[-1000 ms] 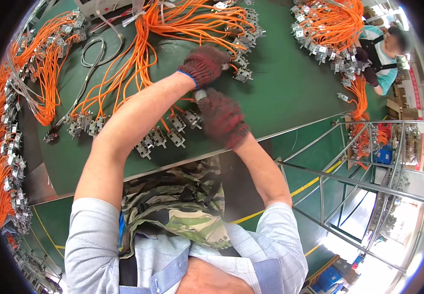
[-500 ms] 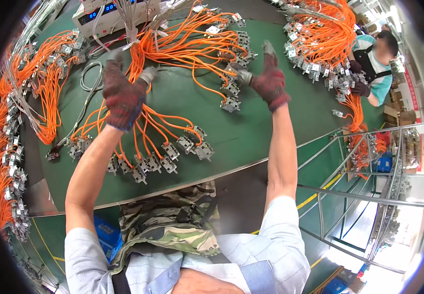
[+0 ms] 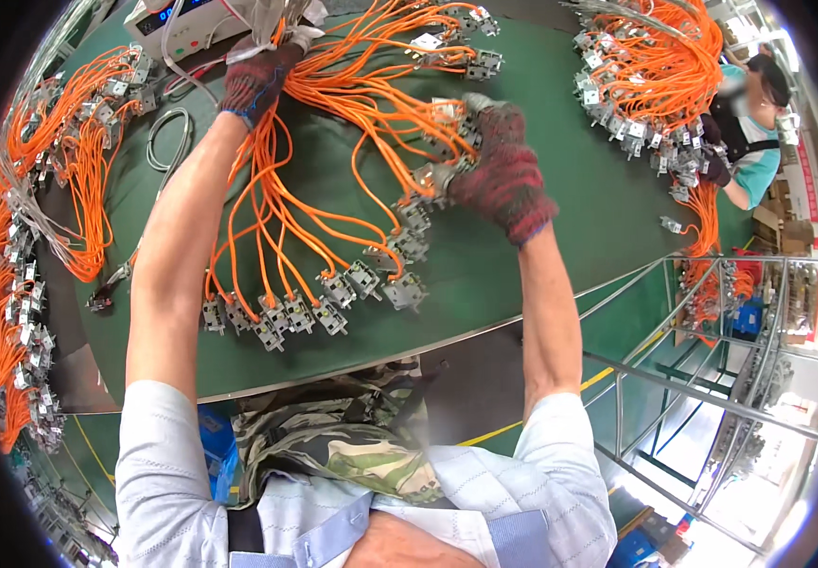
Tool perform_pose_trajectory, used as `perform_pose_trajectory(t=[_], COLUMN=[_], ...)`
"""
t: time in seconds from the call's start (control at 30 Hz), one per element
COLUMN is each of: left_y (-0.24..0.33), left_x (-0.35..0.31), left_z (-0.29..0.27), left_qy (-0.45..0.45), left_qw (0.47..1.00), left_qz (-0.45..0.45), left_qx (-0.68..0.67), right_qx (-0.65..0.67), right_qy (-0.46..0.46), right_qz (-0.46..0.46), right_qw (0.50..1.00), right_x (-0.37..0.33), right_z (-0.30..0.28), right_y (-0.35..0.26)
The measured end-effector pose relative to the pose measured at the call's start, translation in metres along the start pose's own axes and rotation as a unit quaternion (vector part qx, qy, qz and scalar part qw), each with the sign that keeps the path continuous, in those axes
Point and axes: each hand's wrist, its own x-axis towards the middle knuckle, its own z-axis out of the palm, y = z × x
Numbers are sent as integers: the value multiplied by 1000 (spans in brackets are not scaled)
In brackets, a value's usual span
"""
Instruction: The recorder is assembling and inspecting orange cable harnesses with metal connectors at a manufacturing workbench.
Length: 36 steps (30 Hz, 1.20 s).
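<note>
A green counter (image 3: 541, 275) fills my view, strewn with orange wire harnesses. My left hand (image 3: 259, 78) is clamped on the far gathered end of one orange harness (image 3: 333, 180); my right hand (image 3: 503, 175) grips its grey connectors (image 3: 428, 178) to the right, the hands well apart.

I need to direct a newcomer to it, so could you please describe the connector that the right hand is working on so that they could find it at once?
Start at the green table and find the fan of orange wires at its centre. Follow its right edge to the right hand in a dark red knitted glove. The grey connector sits at that glove's fingers, raised off the row of connectors lying nearer the table's front edge.
</note>
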Motion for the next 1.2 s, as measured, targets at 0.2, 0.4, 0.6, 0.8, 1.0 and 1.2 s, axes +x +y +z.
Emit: perform_pose_trajectory(t=[0.2, 0.4, 0.6, 0.8, 1.0, 1.2], left_y=[6, 14, 73, 163, 220, 237], left_x=[-13, -44, -63, -138, -142, -147], left_z=[-11, -8, -112, -167, -153, -137], left_qy=[-69, -60, 23, 63, -232, -281], left_qw=[978, 982, 990, 966, 955, 950], left_qz=[196, 106, 2, 65, 132, 86], left_qx=[6, -143, -139, -243, -127, -101], right_qx=[43, 80, 245, 82, 123, 237], right_qy=[-67, -99, -108, -62, -119, -20], right_qz=[87, 175, 296, 194, 181, 340], right_qw=[993, 976, 917, 976, 969, 910], right_x=[-91, -107, -43, -75, -71, -101], right_z=[-57, -91, -140, -48, -64, -121], right_y=[-111, -195, -134, -51, -43, -119])
